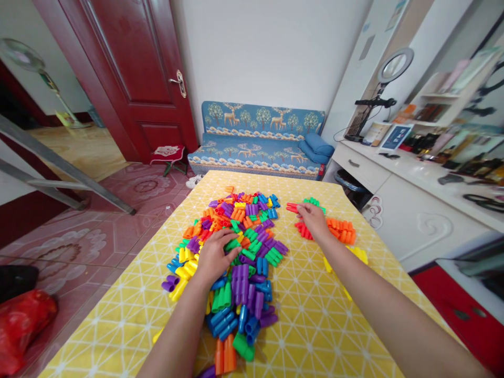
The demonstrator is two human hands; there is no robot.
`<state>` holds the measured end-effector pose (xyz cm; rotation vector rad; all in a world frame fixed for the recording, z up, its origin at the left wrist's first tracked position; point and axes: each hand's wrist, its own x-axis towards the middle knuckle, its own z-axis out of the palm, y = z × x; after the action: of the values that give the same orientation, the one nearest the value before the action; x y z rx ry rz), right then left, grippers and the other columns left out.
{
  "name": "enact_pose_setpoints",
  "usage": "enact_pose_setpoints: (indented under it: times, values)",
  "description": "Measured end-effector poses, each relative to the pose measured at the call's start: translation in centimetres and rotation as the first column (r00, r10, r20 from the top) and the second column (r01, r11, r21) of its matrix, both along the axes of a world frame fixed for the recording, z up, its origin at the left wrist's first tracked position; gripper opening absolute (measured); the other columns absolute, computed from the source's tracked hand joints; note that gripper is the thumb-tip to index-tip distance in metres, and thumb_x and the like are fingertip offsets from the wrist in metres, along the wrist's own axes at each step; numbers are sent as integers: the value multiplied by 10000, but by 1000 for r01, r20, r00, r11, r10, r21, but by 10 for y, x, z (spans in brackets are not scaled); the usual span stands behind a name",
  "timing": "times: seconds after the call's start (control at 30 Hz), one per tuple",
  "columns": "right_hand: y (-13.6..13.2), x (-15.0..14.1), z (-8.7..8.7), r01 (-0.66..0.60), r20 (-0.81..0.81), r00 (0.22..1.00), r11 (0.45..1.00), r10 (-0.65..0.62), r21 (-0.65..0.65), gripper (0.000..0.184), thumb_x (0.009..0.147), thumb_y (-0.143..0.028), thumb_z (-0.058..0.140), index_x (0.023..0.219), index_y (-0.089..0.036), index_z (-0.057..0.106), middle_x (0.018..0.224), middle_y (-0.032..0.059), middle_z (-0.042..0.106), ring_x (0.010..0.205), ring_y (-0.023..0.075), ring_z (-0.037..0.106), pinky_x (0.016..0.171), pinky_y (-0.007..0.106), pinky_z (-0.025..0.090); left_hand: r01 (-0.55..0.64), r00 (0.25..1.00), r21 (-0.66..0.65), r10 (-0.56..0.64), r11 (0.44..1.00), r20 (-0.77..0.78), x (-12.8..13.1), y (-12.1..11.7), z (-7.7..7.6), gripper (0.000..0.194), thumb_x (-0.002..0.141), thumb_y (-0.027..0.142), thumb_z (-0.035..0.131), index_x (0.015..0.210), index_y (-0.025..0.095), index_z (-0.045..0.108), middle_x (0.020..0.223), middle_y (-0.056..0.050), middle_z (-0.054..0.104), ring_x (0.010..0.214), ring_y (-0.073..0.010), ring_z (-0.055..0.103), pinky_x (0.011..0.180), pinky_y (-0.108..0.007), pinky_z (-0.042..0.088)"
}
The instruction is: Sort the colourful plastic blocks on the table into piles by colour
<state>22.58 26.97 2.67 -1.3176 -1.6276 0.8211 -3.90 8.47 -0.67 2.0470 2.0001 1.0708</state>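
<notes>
My left hand (216, 255) rests over a mixed heap of plastic tube-shaped building blocks (240, 283) in purple, blue, green, yellow, orange and red. Its thumb and fingers are apart, with a green block (232, 245) between them, not visibly gripped. On the right, my right hand (313, 219) pinches a red tube block (292, 207) by one end. Beneath and around that hand lie sorted groups: red blocks (303, 231), green blocks (314, 201), orange blocks (342, 231) and yellow blocks (357, 254). My right forearm partly covers the yellow and orange groups.
The table wears a yellow patterned cloth (311, 325). Behind it stands a blue sofa (255, 142); a white dresser (425, 194) with clutter is on the right. To the left are a red door (134, 58), a small stool (168, 155) and a red bag (25, 328).
</notes>
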Motion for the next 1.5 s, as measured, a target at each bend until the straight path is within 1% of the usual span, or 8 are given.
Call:
enact_pose_setpoints:
  times: [0.13,0.33,0.53,0.73,0.93,1.07,1.27,1.5]
  values:
    - [28,25,6,64,281,956,994,-85,83,289,789,-281,531,996,-177,703,680,17,655,646,178,619,655,309,498,-2,1000,-7,2,1000,1,0,0,1,298,819,367,644,1087,252,705,1188,-57,663,1078,-262,622,941,-424,505]
    - [28,24,1,19,643,761,994,-85,108,182,776,-216,593,879,-237,741,773,69,695,826,251,647,744,341,472,-12,1000,-7,12,1000,6,1,0,2,303,814,353,653,1094,249,702,1201,-58,658,1102,-261,611,968,-420,493]
    - [22,14,-3,-11,808,586,996,-62,84,246,871,-262,500,931,-222,734,929,103,723,940,273,649,801,366,468,-15,1000,-27,15,1000,3,1,0,2,318,821,360,650,1108,230,696,1211,-63,651,1113,-261,601,972,-421,486]
    - [19,14,0,-5,870,490,998,-51,62,298,904,-279,454,952,-193,735,1007,120,723,987,268,645,833,355,461,-16,1000,-17,16,1000,4,1,-1,1,308,818,360,654,1097,240,700,1204,-60,655,1107,-262,605,965,-426,489]
    - [7,1,1,-42,861,505,995,-58,92,305,910,-265,449,999,-171,725,997,142,716,990,279,645,814,353,461,-14,1000,-18,14,1000,7,1,-1,2,308,817,355,655,1098,238,699,1209,-60,651,1107,-261,604,965,-429,489]
    - [-16,-35,0,-205,825,564,973,27,108,294,918,-261,456,1077,-242,703,1105,68,690,1042,216,616,820,284,449,-8,1000,-16,8,1000,-4,1,0,1,311,820,361,652,1101,237,698,1201,-63,652,1097,-262,607,958,-429,492]
    - [-52,-97,-10,-541,725,616,834,307,107,375,842,-171,553,1194,-241,662,1108,66,662,1068,199,581,903,276,422,-5,1000,-14,5,1000,-5,0,1,0,315,828,372,646,1104,231,696,1193,-68,653,1096,-262,607,955,-424,493]
    - [-62,-117,-22,-481,692,643,876,328,31,402,804,-136,593,1171,-281,668,1156,58,656,1105,222,577,933,320,428,-7,1000,-8,7,1000,0,0,0,0,316,823,367,652,1106,235,697,1190,-63,654,1077,-255,615,942,-416,499]
